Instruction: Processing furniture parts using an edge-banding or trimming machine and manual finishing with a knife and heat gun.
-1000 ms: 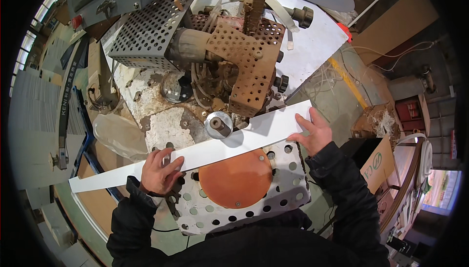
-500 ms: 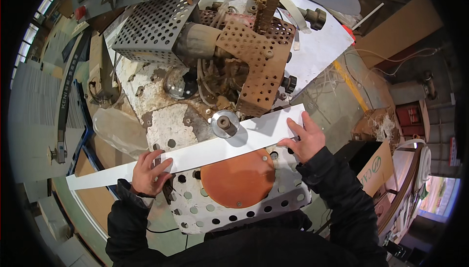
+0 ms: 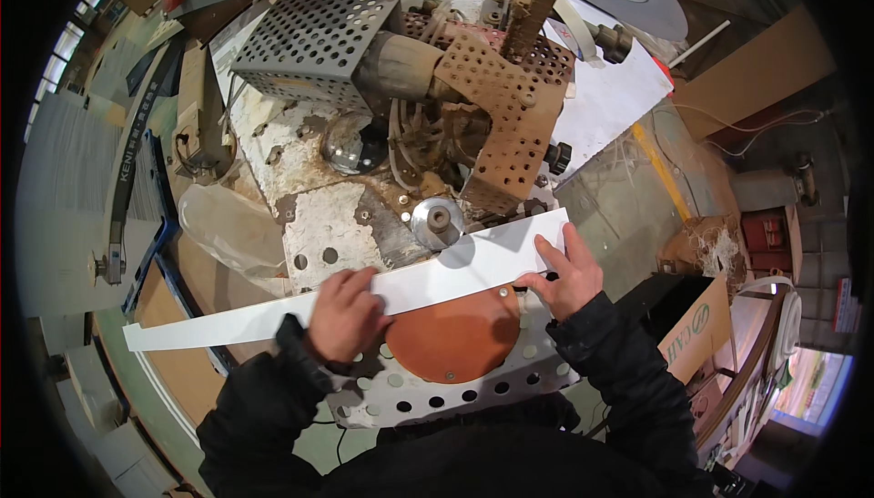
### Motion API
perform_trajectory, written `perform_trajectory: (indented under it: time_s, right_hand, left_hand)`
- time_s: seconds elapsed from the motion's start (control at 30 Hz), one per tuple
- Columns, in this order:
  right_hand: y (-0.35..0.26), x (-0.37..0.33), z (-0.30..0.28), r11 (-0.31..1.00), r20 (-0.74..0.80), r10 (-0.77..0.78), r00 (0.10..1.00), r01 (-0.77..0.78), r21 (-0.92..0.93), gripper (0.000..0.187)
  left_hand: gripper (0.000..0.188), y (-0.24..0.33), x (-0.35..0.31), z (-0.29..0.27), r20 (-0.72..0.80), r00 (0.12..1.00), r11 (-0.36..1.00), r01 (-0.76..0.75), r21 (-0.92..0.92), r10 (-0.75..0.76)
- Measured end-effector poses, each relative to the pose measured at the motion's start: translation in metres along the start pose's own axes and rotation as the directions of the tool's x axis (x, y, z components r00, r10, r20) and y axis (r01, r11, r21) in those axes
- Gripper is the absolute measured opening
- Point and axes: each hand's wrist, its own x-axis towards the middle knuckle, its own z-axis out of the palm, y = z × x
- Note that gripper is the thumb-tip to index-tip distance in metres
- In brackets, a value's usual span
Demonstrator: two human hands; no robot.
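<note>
A long white strip (image 3: 401, 290) lies slantwise across the machine worktop (image 3: 510, 372), its left end hanging out past the edge over the floor and its right end rising toward a rusty perforated guard (image 3: 510, 125). The left hand (image 3: 344, 316) rests on the strip near its middle, fingers curled over the top edge in a loose clenched grip on the strip, knuckles up. The right hand (image 3: 566, 272) lies flat on the strip's right end, fingers spread and pressing down, not closed around it. Just behind the strip, between the two hands, stands a small metal roller (image 3: 437, 221), with the strip's far edge lying right against it or just beside it; which of the two cannot be told. Beneath the strip, nearer the person, sits an orange-brown round disc (image 3: 453, 339) set into the perforated grey plate. A grey perforated cover (image 3: 319, 34) stands further back on the left.
</note>
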Motion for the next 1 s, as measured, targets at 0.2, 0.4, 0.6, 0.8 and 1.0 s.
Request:
perform_trajectory:
  time_s: [0.2, 0.4, 0.6, 0.8, 1.0]
  right_hand:
    - [-0.006, -0.001, 0.01, 0.999, -0.033, -0.044, 0.998, 0.044, -0.003, 0.064]
    - [-0.016, 0.002, 0.012, 0.992, -0.041, -0.121, 0.992, 0.119, -0.038, 0.065]
    - [-0.026, 0.007, 0.015, 0.986, -0.008, -0.168, 0.986, 0.167, -0.014, 0.066]
    - [-0.037, 0.005, 0.024, 0.982, 0.032, -0.179, 0.983, 0.181, -0.055, 0.069]
    - [-0.046, 0.005, 0.031, 0.975, 0.089, -0.186, 0.979, 0.195, -0.105, 0.069]
  left_hand:
    - [0.032, 0.045, 0.053, 0.041, 0.009, 0.996, 0.983, 0.087, -0.16, -0.087]
    - [0.034, 0.045, 0.051, 0.036, 0.003, 0.99, 0.976, 0.138, -0.168, -0.14]
    - [0.037, 0.036, 0.042, 0.024, 0.024, 0.99, 0.974, 0.139, -0.18, -0.137]
    - [0.038, 0.037, 0.033, 0.016, 0.0, 0.988, 0.974, 0.153, -0.167, -0.155]
    - [0.052, 0.039, 0.019, 0.008, 0.034, 0.978, 0.969, 0.207, -0.132, -0.205]
